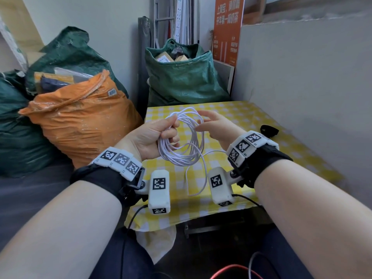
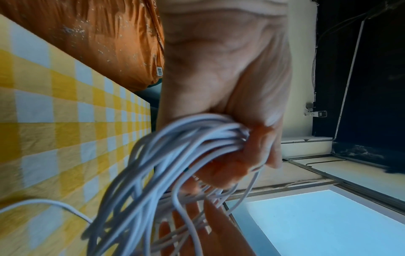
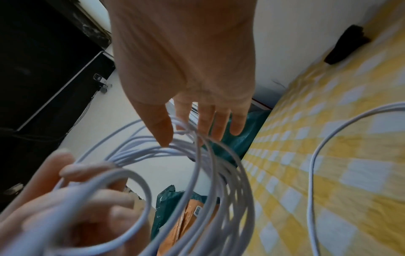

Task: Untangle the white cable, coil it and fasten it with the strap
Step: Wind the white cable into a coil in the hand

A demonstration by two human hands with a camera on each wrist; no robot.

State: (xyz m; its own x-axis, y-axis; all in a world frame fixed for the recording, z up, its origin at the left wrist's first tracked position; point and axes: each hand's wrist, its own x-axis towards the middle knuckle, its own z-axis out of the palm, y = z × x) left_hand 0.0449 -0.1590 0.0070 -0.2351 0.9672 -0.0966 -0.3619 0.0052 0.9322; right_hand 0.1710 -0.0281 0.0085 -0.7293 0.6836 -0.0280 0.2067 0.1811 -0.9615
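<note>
— 2 hands above the checked table (image 1: 251, 115): your left hand (image 1: 153, 137) grips the white cable (image 1: 181, 137) coil; the strap (image 1: 269, 130) lies apart. How will it handle?

— Light, springy, I'd judge; pinch where turns bunch. Left wrist: fingers (image 2: 258, 147) curl round the bundle.

— Right wrist?

— Your right hand (image 3: 186, 69) is spread, holding nothing, fingertips beside the loops.

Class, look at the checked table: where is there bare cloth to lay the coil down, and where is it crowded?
Bare cloth lies at the far left corner of the table and between the right hand and the black strap. The near middle is crowded by the white cable tail.
</note>
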